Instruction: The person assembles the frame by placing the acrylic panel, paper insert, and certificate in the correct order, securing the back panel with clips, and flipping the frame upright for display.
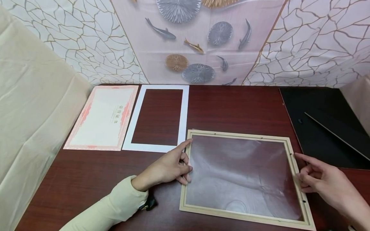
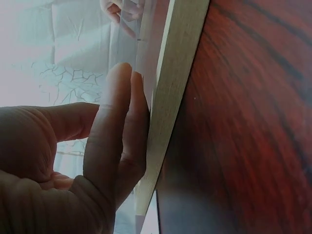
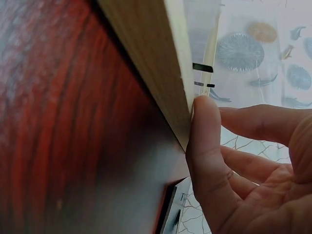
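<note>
A pale wooden picture frame point(image 1: 245, 216) lies on the table, small dark tabs along its inner edge. Inside it sits a clear sheet point(image 1: 240, 176) that catches the light. At the frame's left side, my left hand point(image 1: 169, 166) touches the rail, index finger stretched toward the far corner and the other fingers bent. My right hand point(image 1: 326, 179) rests against the opposite rail, its index finger extended too. In the left wrist view, fingers point(image 2: 132, 126) lie along the rail's outer face. The right wrist view shows a finger point(image 3: 204, 131) against the rail's outer side.
A white mat border point(image 1: 131, 128) lies at the back left, beside a pink-edged certificate point(image 1: 101, 118). A black backing board point(image 1: 295, 99) with a slanted stand flap point(image 1: 341, 128) lies at the right. Patterned cloth point(image 1: 173, 41) hangs behind the dark red table point(image 1: 162, 199).
</note>
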Available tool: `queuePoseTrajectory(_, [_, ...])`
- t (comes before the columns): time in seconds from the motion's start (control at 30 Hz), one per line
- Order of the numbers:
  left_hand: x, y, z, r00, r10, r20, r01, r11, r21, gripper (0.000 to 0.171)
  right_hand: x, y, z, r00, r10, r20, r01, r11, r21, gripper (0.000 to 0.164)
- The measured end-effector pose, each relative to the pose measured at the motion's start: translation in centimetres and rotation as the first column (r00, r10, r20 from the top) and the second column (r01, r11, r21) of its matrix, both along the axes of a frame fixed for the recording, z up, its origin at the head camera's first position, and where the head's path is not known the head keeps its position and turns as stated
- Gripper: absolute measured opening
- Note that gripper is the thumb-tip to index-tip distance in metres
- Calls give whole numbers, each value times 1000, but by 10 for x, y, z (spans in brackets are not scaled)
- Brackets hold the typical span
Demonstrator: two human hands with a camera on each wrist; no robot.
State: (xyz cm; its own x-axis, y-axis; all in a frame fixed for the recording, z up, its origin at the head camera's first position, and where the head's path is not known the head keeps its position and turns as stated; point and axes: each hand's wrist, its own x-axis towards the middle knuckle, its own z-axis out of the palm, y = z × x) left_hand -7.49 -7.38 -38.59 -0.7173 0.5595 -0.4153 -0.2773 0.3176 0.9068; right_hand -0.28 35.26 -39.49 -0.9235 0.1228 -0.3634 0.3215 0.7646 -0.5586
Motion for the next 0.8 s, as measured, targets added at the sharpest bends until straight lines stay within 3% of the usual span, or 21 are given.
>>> queuePoseTrajectory(0.13, [3, 2, 1, 988, -26, -153, 11, 995, -98, 89, 0, -1, 0, 1000, 3, -13, -3, 1000, 11, 60])
queuePoseTrajectory(0.27, [5, 3, 2, 949, -82, -303, 15, 976, -217, 87, -1, -5, 2, 1000, -11, -7, 11, 1000, 10, 56])
queuePoseTrajectory(0.43, [5, 4, 2, 897, -158, -412, 11, 942, -336, 88, 1, -7, 2, 1000, -17, 8, 17, 1000, 13, 55])
queuePoseTrajectory(0.6, [6, 6, 0, 852, -208, -480, -32, 895, -445, 88, 2, -6, 2, 1000, -8, 0, 8, 1000, 14, 54])
queuePoseTrajectory(0.8, [7, 6, -2, 849, -215, -483, -45, 881, -471, 88, 2, -5, 0, 1000, -13, -4, 13, 1000, 14, 54])
